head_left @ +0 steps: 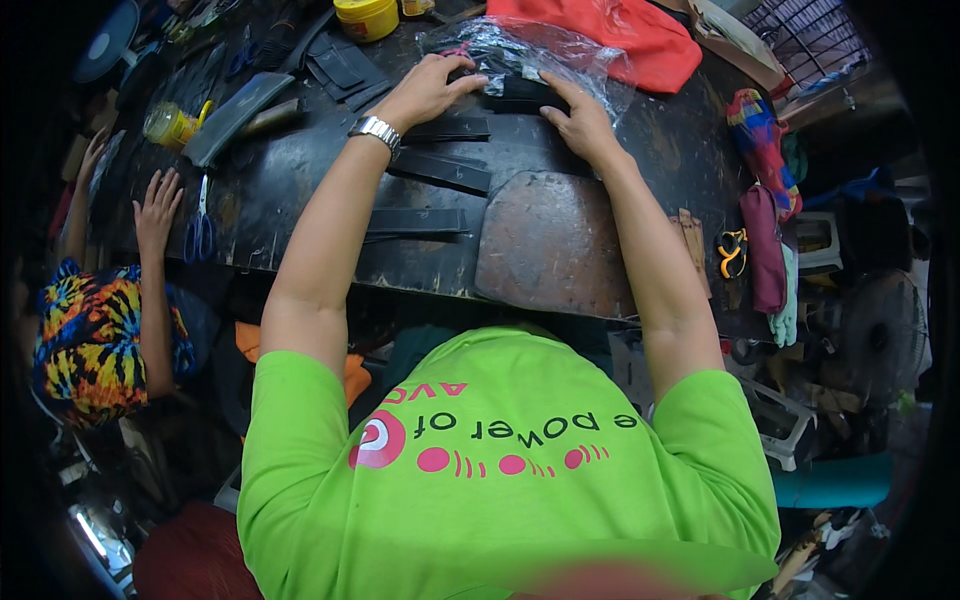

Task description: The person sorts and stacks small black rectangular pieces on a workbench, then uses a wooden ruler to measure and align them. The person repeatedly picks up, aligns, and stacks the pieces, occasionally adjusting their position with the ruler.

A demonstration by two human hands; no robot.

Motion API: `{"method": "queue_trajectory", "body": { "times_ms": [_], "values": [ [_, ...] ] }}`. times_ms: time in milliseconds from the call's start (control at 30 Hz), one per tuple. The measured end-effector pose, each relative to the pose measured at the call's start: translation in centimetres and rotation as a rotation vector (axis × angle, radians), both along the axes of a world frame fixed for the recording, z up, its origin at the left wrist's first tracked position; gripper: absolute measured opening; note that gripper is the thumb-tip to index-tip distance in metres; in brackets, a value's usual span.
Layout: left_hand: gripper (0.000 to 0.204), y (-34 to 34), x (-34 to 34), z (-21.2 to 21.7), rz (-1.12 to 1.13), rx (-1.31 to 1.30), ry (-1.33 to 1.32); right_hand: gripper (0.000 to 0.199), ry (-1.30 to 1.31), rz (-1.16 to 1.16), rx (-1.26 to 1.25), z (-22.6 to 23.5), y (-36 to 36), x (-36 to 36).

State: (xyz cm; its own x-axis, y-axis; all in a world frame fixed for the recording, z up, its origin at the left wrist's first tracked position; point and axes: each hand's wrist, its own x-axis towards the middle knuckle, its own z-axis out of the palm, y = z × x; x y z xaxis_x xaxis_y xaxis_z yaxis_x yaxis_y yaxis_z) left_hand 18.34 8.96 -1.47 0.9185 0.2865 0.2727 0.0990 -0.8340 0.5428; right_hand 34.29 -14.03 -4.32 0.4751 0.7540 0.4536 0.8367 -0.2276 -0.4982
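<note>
A clear plastic bag point(590, 62) lies crumpled at the far side of the dark table, with a flat black stack point(522, 90) at its near edge. My left hand point(432, 92) rests at the left end of the stack, thumb and fingers apart, fingertips touching the plastic. On the other end is my right hand point(584, 118), its index finger stretched along the bag and its thumb apart from it. Loose black strips point(440, 172) lie on the table below my left hand. Closer to me is a worn brown board point(550, 243) at the table's edge.
Behind the bag lies a red cloth point(640, 45), near a yellow tub point(367, 18). Orange-handled pliers point(733, 253) and a maroon pouch point(764, 248) lie at right. Blue-handled scissors point(200, 232) are at left, beside another person's hand point(158, 208).
</note>
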Motion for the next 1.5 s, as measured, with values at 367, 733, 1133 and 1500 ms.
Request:
{"method": "queue_trajectory", "body": {
  "times_ms": [367,733,1133,1500],
  "values": [
    [0.06,-2.0,3.3,-0.2,0.251,0.454,0.11,0.031,0.1,-0.134,0.049,0.2,-3.4,-0.9],
    [0.028,-9.1,1.5,-1.1,-0.041,0.29,-0.049,0.027,0.215,-0.178,0.187,-1.4,-3.4,0.6],
    [0.033,-9.2,1.2,-1.9,-0.037,0.157,-0.03,0.02,0.167,-0.19,0.056,0.6,-3.8,-1.5],
    [0.025,-9.4,1.2,-2.3,-0.068,0.087,-0.098,0.019,0.221,-0.153,0.019,0.9,-4.6,-1.3]
  ]
}}
